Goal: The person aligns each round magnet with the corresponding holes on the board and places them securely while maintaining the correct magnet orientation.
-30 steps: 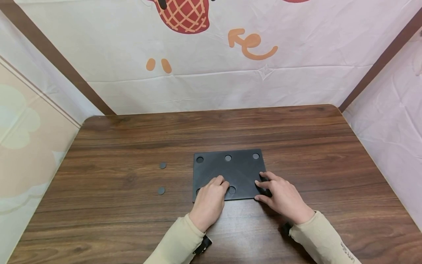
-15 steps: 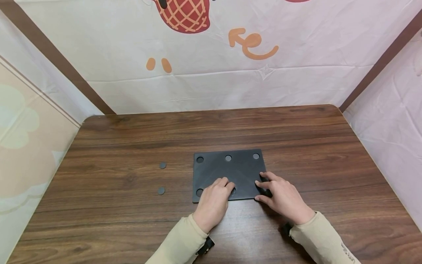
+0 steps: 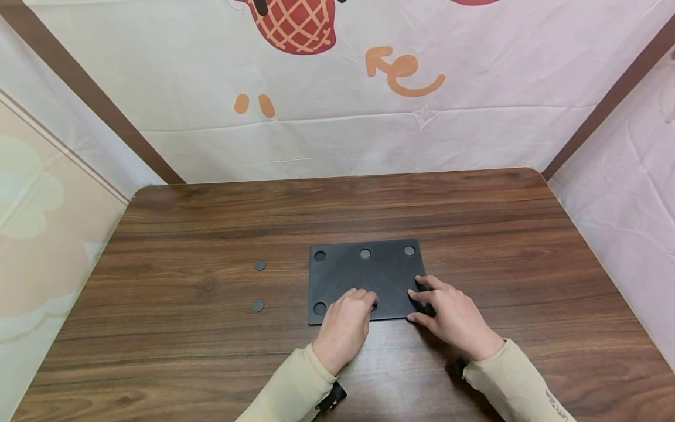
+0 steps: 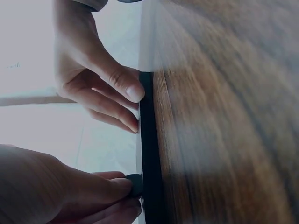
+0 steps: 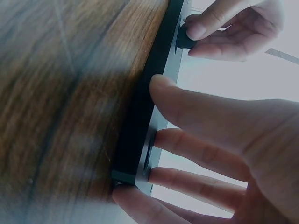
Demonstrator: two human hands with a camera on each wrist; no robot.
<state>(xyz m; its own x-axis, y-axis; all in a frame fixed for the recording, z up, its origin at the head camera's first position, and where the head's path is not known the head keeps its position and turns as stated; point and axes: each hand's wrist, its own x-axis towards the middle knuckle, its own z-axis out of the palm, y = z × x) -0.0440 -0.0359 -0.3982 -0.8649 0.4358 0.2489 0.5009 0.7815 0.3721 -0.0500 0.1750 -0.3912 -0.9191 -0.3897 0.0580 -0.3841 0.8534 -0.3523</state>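
Observation:
A flat black board [image 3: 353, 275] with round recesses lies on the table. My left hand [image 3: 345, 325] is over its front middle, thumb and fingers pinching a small dark disc [image 4: 135, 185]. Both wrist views show this disc [image 5: 185, 38] tipped up on edge at the board's surface. My right hand [image 3: 453, 313] rests at the front right corner, fingers spread and fairly straight. Its thumb presses the board's front edge [image 5: 152, 100], and other fingers touch the top and right side. Two grey discs, a far disc [image 3: 260, 265] and a near disc [image 3: 258, 305], lie left of the board.
The brown wood-grain table [image 3: 200, 351] extends around the board on all sides. A printed white cloth [image 3: 337, 140] hangs behind its back edge, with more cloth at both sides. Lighter grey fills the back middle and back right recesses; both left ones look dark.
My left hand has shifted slightly right along the board's front. The front middle recess, lighter grey before, now looks dark beside my fingertips. My right hand stays put.

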